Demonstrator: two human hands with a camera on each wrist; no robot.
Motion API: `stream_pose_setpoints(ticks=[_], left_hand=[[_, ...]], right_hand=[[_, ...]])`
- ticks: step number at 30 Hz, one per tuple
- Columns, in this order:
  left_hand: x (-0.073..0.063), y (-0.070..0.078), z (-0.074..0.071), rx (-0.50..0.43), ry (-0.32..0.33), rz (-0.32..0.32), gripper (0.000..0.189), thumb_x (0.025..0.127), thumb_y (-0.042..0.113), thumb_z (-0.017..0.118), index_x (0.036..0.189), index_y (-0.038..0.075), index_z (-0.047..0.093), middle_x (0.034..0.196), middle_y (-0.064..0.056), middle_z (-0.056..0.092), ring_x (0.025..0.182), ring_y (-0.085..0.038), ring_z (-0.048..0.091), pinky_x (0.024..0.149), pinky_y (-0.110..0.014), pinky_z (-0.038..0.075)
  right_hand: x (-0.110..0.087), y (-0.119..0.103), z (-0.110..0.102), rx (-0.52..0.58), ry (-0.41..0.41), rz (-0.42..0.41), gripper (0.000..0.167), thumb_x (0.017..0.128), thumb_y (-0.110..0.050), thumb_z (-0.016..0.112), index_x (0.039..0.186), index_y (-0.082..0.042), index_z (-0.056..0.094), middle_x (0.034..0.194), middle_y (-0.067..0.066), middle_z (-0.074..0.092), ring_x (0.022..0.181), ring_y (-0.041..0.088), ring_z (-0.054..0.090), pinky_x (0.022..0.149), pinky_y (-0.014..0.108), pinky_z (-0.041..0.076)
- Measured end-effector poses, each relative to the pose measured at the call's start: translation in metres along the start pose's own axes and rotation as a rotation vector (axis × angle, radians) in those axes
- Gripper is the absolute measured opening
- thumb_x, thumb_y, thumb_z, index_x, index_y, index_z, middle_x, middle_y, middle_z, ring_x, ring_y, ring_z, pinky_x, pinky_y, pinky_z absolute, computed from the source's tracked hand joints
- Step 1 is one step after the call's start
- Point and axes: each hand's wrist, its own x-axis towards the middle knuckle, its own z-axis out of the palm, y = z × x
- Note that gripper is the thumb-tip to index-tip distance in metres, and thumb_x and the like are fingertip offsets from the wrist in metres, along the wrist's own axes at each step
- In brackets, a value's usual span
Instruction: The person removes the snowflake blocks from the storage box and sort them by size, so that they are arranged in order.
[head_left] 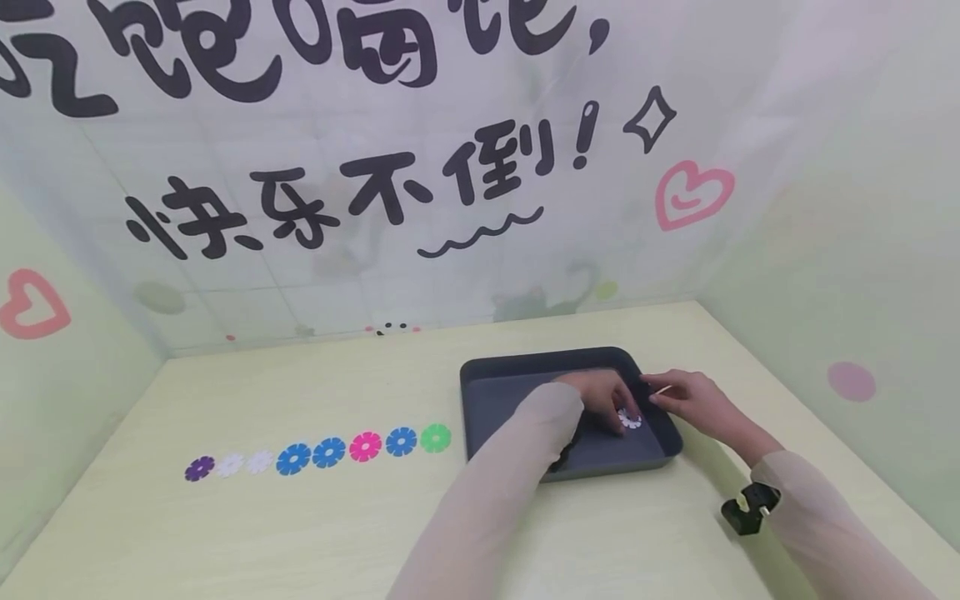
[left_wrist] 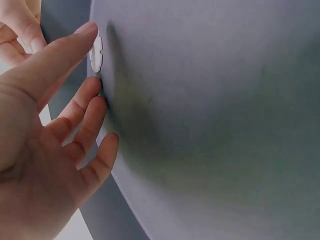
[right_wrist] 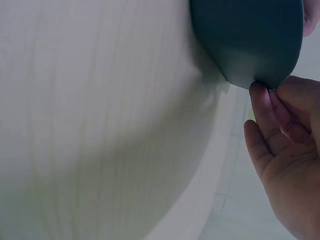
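A white flower-shaped notched disc [head_left: 630, 419] lies at the right end inside a dark grey tray [head_left: 480, 475]. My left hand [head_left: 602, 396] reaches into the tray and pinches the disc between thumb and finger. In the left wrist view, that disc [left_wrist: 97, 54] shows edge-on between the thumb tip and a fingertip, the other fingers loosely bent. My right hand [head_left: 693, 404] grips the tray's right rim, fingertips [right_wrist: 260, 92] against the outside of its wall.
Left of the tray a row of notched discs runs across the pale table [head_left: 300, 542]: purple [head_left: 199, 468], two white, blue [head_left: 293, 459], another blue, pink [head_left: 365, 447], blue [head_left: 401, 442] and green [head_left: 436, 438]. Printed wall sheets stand behind and at both sides.
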Motion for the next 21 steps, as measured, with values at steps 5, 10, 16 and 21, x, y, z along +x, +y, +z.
stream_pose_setpoints(ticks=[5,10,16,21], left_hand=[[-0.0006,-0.0025,0.0012,0.014,0.058,-0.017,0.014,0.076,0.008,0.075,0.089,0.008,0.072,0.077,0.009,0.063,0.069,0.0,0.053,0.063,-0.011,0.04],[0.002,-0.0011,0.0025,0.015,0.122,-0.06,0.018,0.074,0.01,0.076,0.091,0.009,0.069,0.07,0.006,0.06,0.061,-0.002,0.051,0.057,-0.013,0.04],[0.0062,0.0,0.0057,0.052,0.149,-0.098,0.03,0.073,0.012,0.078,0.101,0.011,0.068,0.074,0.008,0.058,0.066,-0.002,0.05,0.059,-0.013,0.039],[0.0066,0.0011,0.0061,0.069,0.161,-0.123,0.026,0.07,0.01,0.08,0.092,0.011,0.068,0.074,0.007,0.056,0.066,-0.004,0.048,0.059,-0.013,0.038]], right_hand=[[-0.0003,0.0024,0.0004,-0.001,0.0,0.01,0.035,0.084,0.0,0.062,0.116,0.013,0.054,0.106,0.027,0.06,0.083,0.032,0.064,0.064,0.027,0.05],[-0.0005,0.0022,-0.0004,0.009,0.005,-0.001,0.035,0.084,0.001,0.063,0.115,0.013,0.055,0.104,0.026,0.06,0.083,0.032,0.065,0.064,0.026,0.05],[-0.0001,-0.0008,-0.0008,0.023,0.0,-0.002,0.035,0.084,0.001,0.062,0.115,0.013,0.055,0.106,0.026,0.059,0.084,0.033,0.064,0.065,0.026,0.05],[-0.0005,0.0003,-0.0006,0.029,0.0,0.002,0.035,0.084,0.002,0.062,0.115,0.013,0.054,0.107,0.027,0.059,0.085,0.033,0.064,0.066,0.026,0.05]])
